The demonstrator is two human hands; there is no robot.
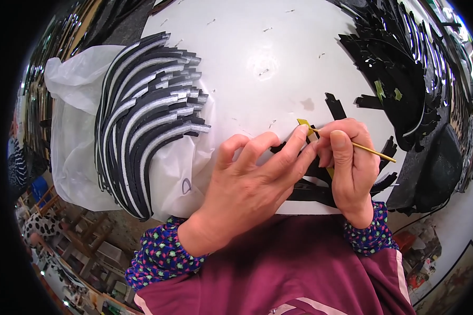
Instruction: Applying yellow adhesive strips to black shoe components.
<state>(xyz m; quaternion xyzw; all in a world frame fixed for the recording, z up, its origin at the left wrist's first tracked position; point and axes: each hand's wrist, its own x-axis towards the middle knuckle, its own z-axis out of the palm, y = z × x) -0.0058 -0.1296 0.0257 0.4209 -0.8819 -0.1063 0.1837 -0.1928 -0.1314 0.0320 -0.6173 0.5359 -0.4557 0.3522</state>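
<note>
The fingers of my right hand (352, 157) are closed around a thin gold-coloured stick (373, 150). Its left end meets a small strip with a yellow-green face (302, 122) on the white work surface (257, 47). My left hand (252, 173) comes in from the left, its index fingertip pressing the strip and its thumb close beside it. The strip's lower part is hidden by both hands. Loose black strips (335, 106) lie around the fingers, and more black pieces (312, 193) lie below them, near the surface's front edge.
To the left, a fanned stack of curved black strips with grey-white bands (142, 115) rests on a translucent plastic bag (68, 136). A pile of glossy black strips (394, 79) covers the right side. Wooden stools (89, 231) stand on the floor at lower left.
</note>
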